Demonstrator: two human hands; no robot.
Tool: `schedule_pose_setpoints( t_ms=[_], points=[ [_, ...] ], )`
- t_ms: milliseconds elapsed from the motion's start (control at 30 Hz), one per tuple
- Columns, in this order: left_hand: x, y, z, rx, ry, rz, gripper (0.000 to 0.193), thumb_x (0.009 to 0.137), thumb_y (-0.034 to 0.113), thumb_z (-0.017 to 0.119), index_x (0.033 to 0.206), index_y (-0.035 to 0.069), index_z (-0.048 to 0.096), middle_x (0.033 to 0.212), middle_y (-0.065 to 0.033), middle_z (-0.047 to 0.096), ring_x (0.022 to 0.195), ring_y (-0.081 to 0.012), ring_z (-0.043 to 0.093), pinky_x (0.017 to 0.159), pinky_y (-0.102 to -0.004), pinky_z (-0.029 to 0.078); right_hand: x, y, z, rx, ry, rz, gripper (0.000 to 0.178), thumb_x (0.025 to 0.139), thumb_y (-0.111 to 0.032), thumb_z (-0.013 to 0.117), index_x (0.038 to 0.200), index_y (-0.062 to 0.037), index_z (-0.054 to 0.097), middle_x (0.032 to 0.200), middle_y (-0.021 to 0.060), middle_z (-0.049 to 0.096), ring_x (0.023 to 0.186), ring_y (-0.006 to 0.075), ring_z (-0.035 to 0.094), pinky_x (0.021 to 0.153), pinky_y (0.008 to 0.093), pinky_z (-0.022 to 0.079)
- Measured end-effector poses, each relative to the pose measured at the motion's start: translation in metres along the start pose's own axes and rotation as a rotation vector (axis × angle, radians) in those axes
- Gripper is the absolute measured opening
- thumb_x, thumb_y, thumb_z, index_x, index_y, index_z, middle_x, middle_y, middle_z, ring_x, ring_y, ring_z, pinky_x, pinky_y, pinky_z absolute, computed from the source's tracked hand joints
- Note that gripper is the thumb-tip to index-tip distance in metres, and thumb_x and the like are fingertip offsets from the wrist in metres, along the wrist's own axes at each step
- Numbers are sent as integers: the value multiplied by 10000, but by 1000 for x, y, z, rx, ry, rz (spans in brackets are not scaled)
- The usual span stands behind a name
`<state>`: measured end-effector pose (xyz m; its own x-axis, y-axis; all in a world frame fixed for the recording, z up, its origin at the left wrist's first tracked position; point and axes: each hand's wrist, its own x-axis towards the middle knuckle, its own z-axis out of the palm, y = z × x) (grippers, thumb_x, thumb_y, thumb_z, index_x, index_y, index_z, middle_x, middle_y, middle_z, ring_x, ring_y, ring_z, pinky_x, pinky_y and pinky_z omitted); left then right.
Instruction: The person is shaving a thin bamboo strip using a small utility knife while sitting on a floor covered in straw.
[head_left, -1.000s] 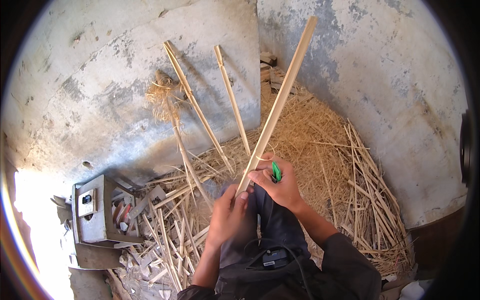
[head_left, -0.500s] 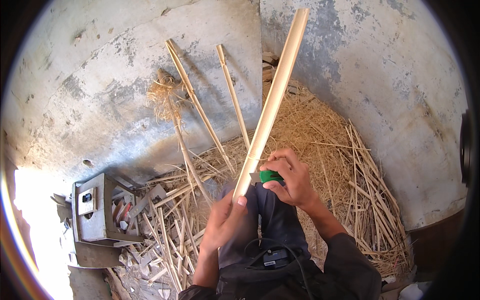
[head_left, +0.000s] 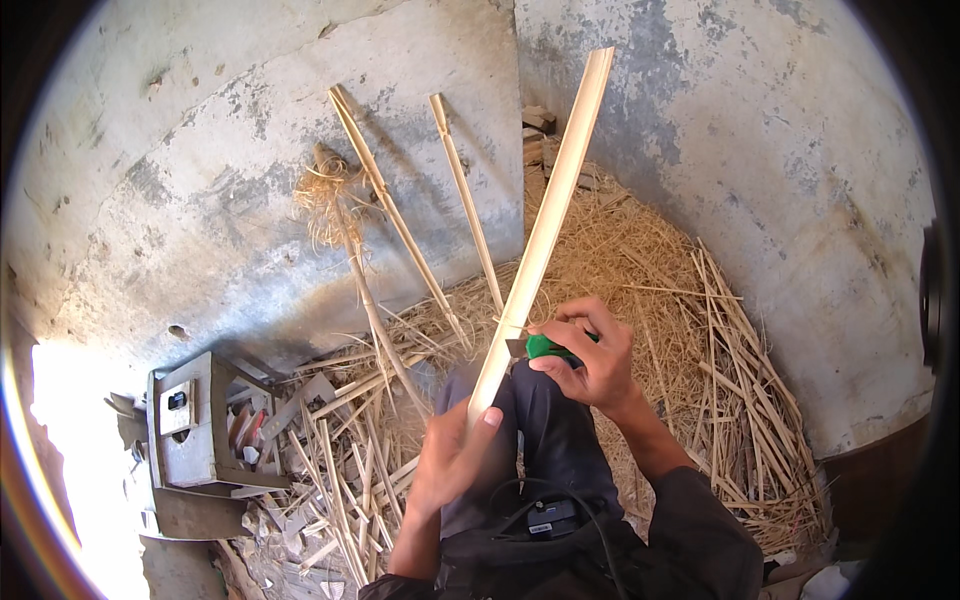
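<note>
My left hand [head_left: 452, 455] grips the lower end of a long pale bamboo strip [head_left: 545, 225] that slants up to the right toward the wall. My right hand [head_left: 588, 352] holds a green-handled knife [head_left: 545, 347] against the strip's edge, a little above the left hand. A thin shaving curls off the strip by the blade. Both hands are over my dark-trousered lap.
Two bamboo sticks [head_left: 465, 200] and a frayed stalk [head_left: 335, 215] lean on the grey concrete wall [head_left: 180, 170]. A heap of straw-like shavings [head_left: 640, 260] and cut slats [head_left: 340, 480] covers the floor. A grey metal box [head_left: 185, 425] sits at lower left.
The strip has swung more upright and slightly left. My right hand with the knife has slid up along the strip's edge, away from the left hand.
</note>
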<state>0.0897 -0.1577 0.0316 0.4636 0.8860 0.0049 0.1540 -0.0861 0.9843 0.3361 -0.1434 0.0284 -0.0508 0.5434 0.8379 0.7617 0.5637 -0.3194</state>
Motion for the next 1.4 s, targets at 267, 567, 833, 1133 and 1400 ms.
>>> schedule_pose_setpoints(
  t_ms=[267,567,833,1133,1400],
  points=[
    [-8,0,-1,11,2,4,385,1118,325,589,863,37,593,677,80,470,625,-27,385,544,-268,305,3,2,-2,-17,57,56,367,874,-422,864,1101,-140,803,940,46,663,659,156,654,538,292,530],
    [-14,-8,-4,-5,-7,-24,399,1117,327,589,840,40,584,688,71,466,643,-29,383,553,-268,303,3,3,-3,-83,34,42,335,894,-429,844,1077,-150,814,941,41,665,633,150,636,514,295,508],
    [-36,-48,-9,44,-104,-118,433,1122,358,582,807,61,574,642,81,442,587,-32,371,517,-274,294,12,79,-7,-195,228,238,427,1002,-451,745,1079,-35,800,951,88,670,766,188,688,592,327,526],
    [-61,-81,-24,5,-101,-358,374,1118,341,588,969,6,658,701,30,538,668,-68,457,593,-290,394,39,134,-18,-342,189,551,354,991,-408,760,1141,-88,791,989,107,694,812,264,676,733,409,528],
    [-44,-70,-17,-164,-3,-233,279,1141,273,548,1059,25,646,698,53,522,611,-43,464,554,-250,376,-28,131,-9,-552,-927,655,842,844,-411,871,1565,-178,505,1152,171,734,1165,357,714,973,494,571]
  ],
)
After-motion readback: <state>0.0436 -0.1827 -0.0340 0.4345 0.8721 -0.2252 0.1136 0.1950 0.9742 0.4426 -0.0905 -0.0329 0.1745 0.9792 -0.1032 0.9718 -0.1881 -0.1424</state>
